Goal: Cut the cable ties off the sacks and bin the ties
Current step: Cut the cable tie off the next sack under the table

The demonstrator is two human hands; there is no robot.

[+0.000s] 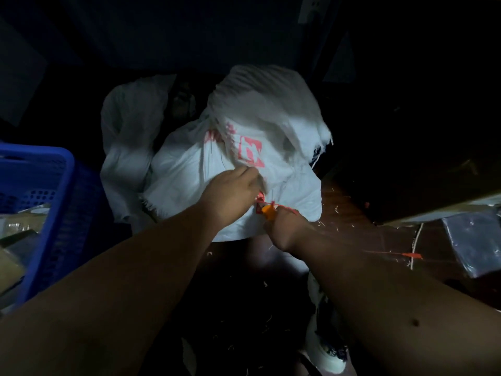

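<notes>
Beside blue crate, left hand pinching sack, right hand gripping orange cutter

Bare forearms, no sleeves, white shoe

A blue perforated plastic crate stands at the left edge with dim packages inside. On the dark floor lie pale fibre scraps; shiny grey plastic bags lie at the right

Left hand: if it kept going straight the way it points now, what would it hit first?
Probably the white sack: the left hand already grips its fabric, pointing toward the red print. Depth is unclear.
</notes>
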